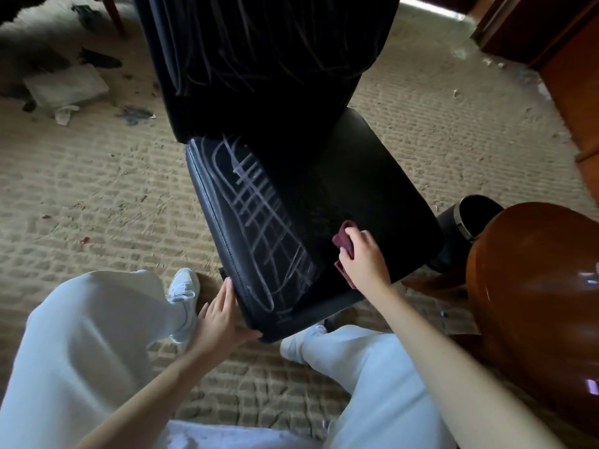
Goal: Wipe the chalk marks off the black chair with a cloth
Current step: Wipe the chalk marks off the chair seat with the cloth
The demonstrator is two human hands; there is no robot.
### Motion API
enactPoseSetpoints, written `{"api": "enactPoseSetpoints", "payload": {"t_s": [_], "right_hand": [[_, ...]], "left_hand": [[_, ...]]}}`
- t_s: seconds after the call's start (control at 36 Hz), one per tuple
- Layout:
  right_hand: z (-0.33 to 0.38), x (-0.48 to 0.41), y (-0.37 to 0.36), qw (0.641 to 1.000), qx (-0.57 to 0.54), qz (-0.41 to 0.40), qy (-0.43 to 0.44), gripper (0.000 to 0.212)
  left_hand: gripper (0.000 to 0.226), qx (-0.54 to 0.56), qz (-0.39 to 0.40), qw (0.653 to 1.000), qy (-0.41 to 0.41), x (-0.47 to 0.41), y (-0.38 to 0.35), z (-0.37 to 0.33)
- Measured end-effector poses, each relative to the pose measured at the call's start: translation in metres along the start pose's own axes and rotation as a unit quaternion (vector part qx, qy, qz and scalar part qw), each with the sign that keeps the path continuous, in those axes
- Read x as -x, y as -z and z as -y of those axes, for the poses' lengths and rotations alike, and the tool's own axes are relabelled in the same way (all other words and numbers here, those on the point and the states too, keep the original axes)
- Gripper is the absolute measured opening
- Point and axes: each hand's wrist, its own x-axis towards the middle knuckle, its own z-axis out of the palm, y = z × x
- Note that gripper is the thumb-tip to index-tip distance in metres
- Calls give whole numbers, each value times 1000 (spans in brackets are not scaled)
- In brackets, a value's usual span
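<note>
Right hand point(363, 257) bunches maroon cloth point(344, 239); left hand point(220, 315), fingers straight, steadies black leather chair point(372, 189). White chalk grid point(259, 209) beyond fingertips may smear.

the beige carpet point(97, 189) bears the black chair point(356, 189), a black bin point(470, 218) and flat white paper point(64, 85).

cloth point(344, 240) on chair point(359, 176), chalk marks point(259, 202) left, bin point(471, 217) right
</note>
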Motion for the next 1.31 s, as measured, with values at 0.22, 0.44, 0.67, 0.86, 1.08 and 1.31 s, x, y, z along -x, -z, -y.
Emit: {"api": "enactPoseSetpoints", "payload": {"t_s": [0.22,0.44,0.67,0.86,1.08,1.31], "right_hand": [[15,-5,-29,994,69,83,21,28],[46,68,-61,996,2,75,56,33],[62,138,-90,971,-53,173,154,23],[45,130,-71,975,-85,126,162,24],[21,12,-9,1000,-13,5,-5,26],[36,2,-32,997,67,36,-28,25]], "left_hand": [[130,51,-10,999,-5,-2,-4,8],[129,45,-23,999,-17,-6,-2,13],[132,51,-15,998,-26,-12,-3,32],[132,70,-25,997,-28,-10,-4,29],[128,63,-33,997,-21,-7,-3,22],[127,78,-43,996,-27,-7,-3,24]]}}
